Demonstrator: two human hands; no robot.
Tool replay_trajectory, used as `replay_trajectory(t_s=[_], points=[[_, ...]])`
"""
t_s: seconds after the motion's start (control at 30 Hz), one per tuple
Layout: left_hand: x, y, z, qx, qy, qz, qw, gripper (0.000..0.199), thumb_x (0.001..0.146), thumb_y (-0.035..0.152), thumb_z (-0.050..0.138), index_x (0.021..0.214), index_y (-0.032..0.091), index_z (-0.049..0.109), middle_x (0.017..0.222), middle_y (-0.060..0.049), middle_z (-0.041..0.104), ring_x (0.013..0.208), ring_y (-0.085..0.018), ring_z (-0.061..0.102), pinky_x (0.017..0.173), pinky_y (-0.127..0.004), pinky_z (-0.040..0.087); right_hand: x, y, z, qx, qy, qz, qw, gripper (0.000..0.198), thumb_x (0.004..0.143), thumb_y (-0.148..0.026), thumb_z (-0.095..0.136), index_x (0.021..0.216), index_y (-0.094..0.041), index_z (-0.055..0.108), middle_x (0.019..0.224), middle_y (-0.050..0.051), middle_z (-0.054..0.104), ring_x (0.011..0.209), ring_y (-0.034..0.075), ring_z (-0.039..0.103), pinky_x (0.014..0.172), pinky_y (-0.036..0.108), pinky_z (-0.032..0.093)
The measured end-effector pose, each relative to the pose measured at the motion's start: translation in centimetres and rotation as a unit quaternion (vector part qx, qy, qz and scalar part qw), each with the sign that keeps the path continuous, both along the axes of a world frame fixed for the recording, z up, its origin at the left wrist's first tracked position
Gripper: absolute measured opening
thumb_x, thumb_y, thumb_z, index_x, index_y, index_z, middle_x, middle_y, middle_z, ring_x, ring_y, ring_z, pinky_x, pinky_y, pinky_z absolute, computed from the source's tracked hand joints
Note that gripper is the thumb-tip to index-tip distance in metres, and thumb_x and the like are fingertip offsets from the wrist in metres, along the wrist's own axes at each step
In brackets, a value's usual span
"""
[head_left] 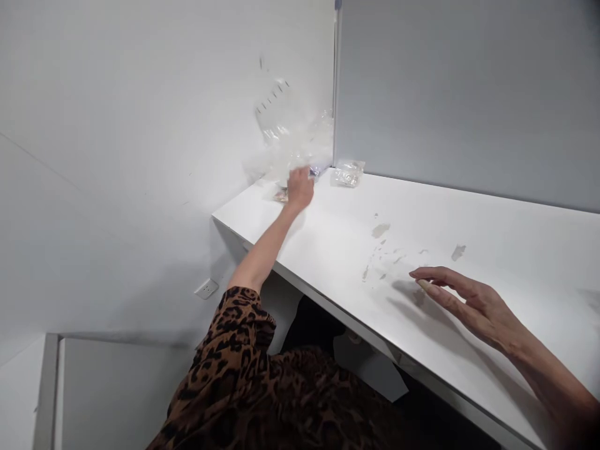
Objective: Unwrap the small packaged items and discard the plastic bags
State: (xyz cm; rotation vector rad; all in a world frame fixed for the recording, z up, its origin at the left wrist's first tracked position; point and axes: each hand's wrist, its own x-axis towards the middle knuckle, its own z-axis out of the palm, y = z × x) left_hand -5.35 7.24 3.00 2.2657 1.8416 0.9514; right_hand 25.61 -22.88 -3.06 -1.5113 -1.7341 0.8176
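My left hand reaches to the far left corner of the white table with its fingers closed. It grips what looks like a clear plastic bag, which is crumpled, smeared by motion and lifted up against the wall. Just below that hand lies a small packet with something coloured in it, partly hidden. Something purple-blue shows beside the fingers. My right hand hovers over the table with thumb and fingers apart, holding nothing, and casts a shadow.
Another clear packet lies at the back edge, near the corner post. The white table has grey worn patches. A grey panel stands along its back and a white wall on the left, with a power outlet low down.
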Motion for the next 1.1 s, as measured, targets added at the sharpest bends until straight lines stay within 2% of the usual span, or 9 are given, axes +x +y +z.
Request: replay_trajectory(t_s=[0.1, 0.17, 0.4, 0.53, 0.63, 0.7, 0.87, 1.0, 1.1], points=[[1.7, -1.4, -5.9, -0.088, 0.036, -0.062, 0.994, 0.032, 0.102, 0.019, 0.048, 0.114, 0.016, 0.077, 0.129, -0.016, 0.073, 0.133, -0.029, 0.06, 0.12, -0.044, 0.041, -0.4, -0.2, 0.1, -0.002, 0.005, 0.005, 1.0, 0.043, 0.094, -0.067, 0.062, 0.11, -0.031, 0.078, 0.114, 0.008, 0.075, 0.1, 0.027, 0.07, 0.049, 0.025, 0.045], [3.3, -1.0, -7.6, -0.105, 0.028, -0.065, 0.992, 0.03, 0.102, 0.023, 0.05, 0.111, 0.017, 0.078, 0.126, -0.016, 0.074, 0.128, -0.028, 0.063, 0.117, -0.043, 0.044, -0.8, -0.3, 0.3, -0.009, 0.009, -0.002, 1.0, 0.043, 0.095, -0.066, 0.062, 0.111, -0.03, 0.078, 0.109, 0.009, 0.074, 0.096, 0.026, 0.069, 0.046, 0.024, 0.041], [9.6, 6.0, -6.2, -0.129, -0.139, 0.01, 0.982, 0.058, 0.104, 0.043, 0.058, 0.153, 0.016, 0.047, 0.16, -0.021, 0.051, 0.15, -0.032, 0.047, 0.12, -0.04, 0.037, -0.6, -0.1, 0.2, -0.032, 0.014, 0.008, 0.999, 0.037, 0.096, -0.06, 0.065, 0.114, -0.029, 0.077, 0.108, 0.01, 0.073, 0.094, 0.023, 0.069, 0.045, 0.021, 0.042], [12.3, 8.7, -6.2, -0.165, -0.187, 0.032, 0.968, 0.061, 0.098, 0.04, 0.07, 0.147, 0.013, 0.047, 0.151, -0.024, 0.057, 0.146, -0.035, 0.047, 0.118, -0.045, 0.036, -0.2, 0.0, 0.0, -0.032, 0.008, 0.005, 0.999, 0.035, 0.098, -0.056, 0.063, 0.114, -0.029, 0.076, 0.106, 0.009, 0.074, 0.088, 0.021, 0.07, 0.045, 0.022, 0.044], [13.7, 8.4, -6.8, -0.176, -0.176, 0.019, 0.968, 0.032, 0.099, 0.029, 0.068, 0.126, 0.015, 0.06, 0.134, -0.018, 0.069, 0.137, -0.031, 0.052, 0.115, -0.044, 0.036, -0.2, 0.0, 0.0, -0.021, 0.003, 0.0, 1.0, 0.033, 0.098, -0.056, 0.063, 0.113, -0.029, 0.076, 0.106, 0.008, 0.075, 0.089, 0.021, 0.071, 0.046, 0.022, 0.046], [14.3, 7.0, -7.2, -0.179, -0.167, 0.003, 0.97, 0.007, 0.099, 0.022, 0.063, 0.105, 0.019, 0.066, 0.121, -0.012, 0.075, 0.126, -0.027, 0.059, 0.11, -0.04, 0.04, -0.1, 0.1, 0.0, -0.015, 0.001, 0.0, 1.0, 0.034, 0.098, -0.057, 0.063, 0.114, -0.029, 0.076, 0.107, 0.008, 0.075, 0.091, 0.022, 0.072, 0.045, 0.022, 0.045], [15.1, 0.3, -8.4, -0.193, -0.157, -0.15, 0.957, 0.013, 0.094, 0.02, 0.063, 0.081, 0.021, 0.067, 0.093, -0.002, 0.076, 0.096, -0.019, 0.067, 0.091, -0.032, 0.048, 0.3, 1.0, -0.5, 0.018, -0.021, -0.009, 1.0, 0.042, 0.098, -0.063, 0.059, 0.111, -0.028, 0.076, 0.103, 0.008, 0.076, 0.083, 0.021, 0.071, 0.048, 0.026, 0.046], [15.2, -7.1, -8.7, -0.22, -0.137, -0.283, 0.924, 0.014, 0.093, 0.027, 0.064, 0.086, 0.019, 0.072, 0.086, -0.001, 0.074, 0.085, -0.017, 0.067, 0.084, -0.03, 0.05, 1.4, 1.9, -1.3, 0.069, -0.032, -0.155, 0.985, 0.053, 0.093, -0.073, 0.058, 0.108, -0.024, 0.074, 0.102, 0.01, 0.076, 0.078, 0.023, 0.068, 0.061, 0.035, 0.053], [15.3, -12.0, -8.3, -0.181, -0.11, -0.366, 0.906, 0.025, 0.098, 0.038, 0.062, 0.096, 0.019, 0.077, 0.1, -0.004, 0.077, 0.099, -0.019, 0.068, 0.093, -0.032, 0.051, 2.7, 2.5, -1.9, 0.095, -0.005, -0.282, 0.955, 0.062, 0.088, -0.078, 0.059, 0.116, -0.023, 0.07, 0.119, 0.014, 0.074, 0.094, 0.029, 0.07, 0.08, 0.045, 0.058]])
